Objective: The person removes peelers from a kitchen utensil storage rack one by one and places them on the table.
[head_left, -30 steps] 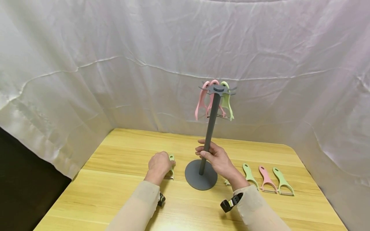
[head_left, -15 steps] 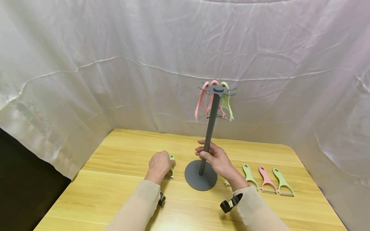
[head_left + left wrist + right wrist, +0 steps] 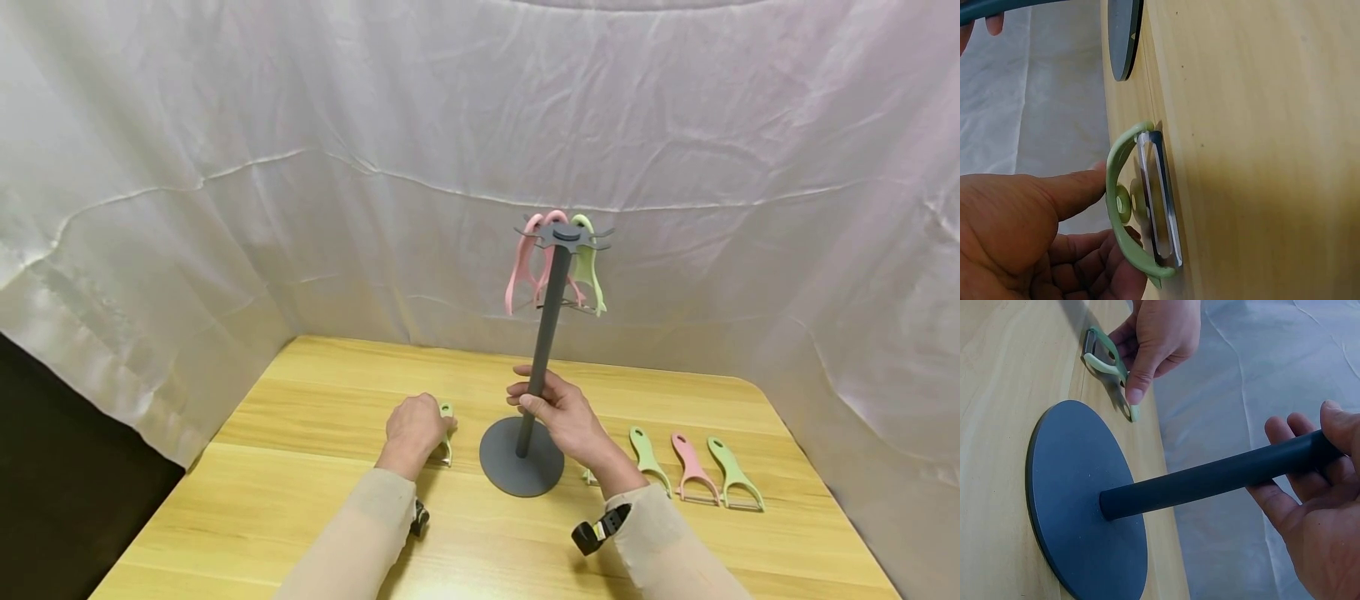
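Left grip (image 3: 415, 427) pinches green peeler (image 3: 446, 409) by its handle (image 3: 1134, 413), on or just above surface (image 3: 480, 554), left of stand base (image 3: 501, 467); right grip (image 3: 567, 417) curled round pole (image 3: 546, 333). Peeler probably light, stiff, slightly slick plastic, not fragile; best held by handle, clear of blade (image 3: 1171, 219); pole likely rigid
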Action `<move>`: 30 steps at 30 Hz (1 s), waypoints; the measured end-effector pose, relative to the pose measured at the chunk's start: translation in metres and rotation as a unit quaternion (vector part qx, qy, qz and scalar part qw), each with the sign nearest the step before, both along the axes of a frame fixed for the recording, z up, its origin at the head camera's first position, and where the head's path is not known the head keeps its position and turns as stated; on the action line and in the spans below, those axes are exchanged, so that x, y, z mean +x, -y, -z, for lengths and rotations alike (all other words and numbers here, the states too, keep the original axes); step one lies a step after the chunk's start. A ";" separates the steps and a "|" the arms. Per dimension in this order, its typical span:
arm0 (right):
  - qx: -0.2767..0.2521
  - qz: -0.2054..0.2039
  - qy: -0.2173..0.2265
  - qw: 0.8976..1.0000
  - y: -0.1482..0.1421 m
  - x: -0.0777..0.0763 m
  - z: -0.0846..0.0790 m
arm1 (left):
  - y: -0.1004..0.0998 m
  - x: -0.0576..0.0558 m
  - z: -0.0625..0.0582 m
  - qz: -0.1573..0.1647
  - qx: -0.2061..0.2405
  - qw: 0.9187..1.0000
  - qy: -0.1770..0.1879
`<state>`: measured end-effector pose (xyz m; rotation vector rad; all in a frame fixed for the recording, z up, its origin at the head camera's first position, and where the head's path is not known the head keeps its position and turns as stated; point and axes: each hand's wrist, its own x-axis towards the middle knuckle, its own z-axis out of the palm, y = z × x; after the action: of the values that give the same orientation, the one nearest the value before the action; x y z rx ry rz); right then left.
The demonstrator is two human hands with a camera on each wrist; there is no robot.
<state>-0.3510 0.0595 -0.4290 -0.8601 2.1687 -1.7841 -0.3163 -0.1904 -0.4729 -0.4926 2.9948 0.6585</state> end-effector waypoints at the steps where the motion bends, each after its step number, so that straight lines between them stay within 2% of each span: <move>1: -0.001 0.000 0.000 1.000 0.000 0.000 0.000 | 0.000 0.000 0.000 0.000 0.001 1.000 0.001; 21: 0.002 -0.007 0.009 1.000 -0.003 0.000 -0.001 | 0.001 0.005 0.000 0.002 0.010 1.000 0.005; 30: -0.029 0.010 -0.005 1.000 -0.001 0.000 0.002 | 0.002 0.003 -0.001 0.007 0.021 1.000 0.006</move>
<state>-0.3512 0.0608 -0.4313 -0.8637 2.1487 -1.8646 -0.3130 -0.1923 -0.4714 -0.4702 2.9638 0.7131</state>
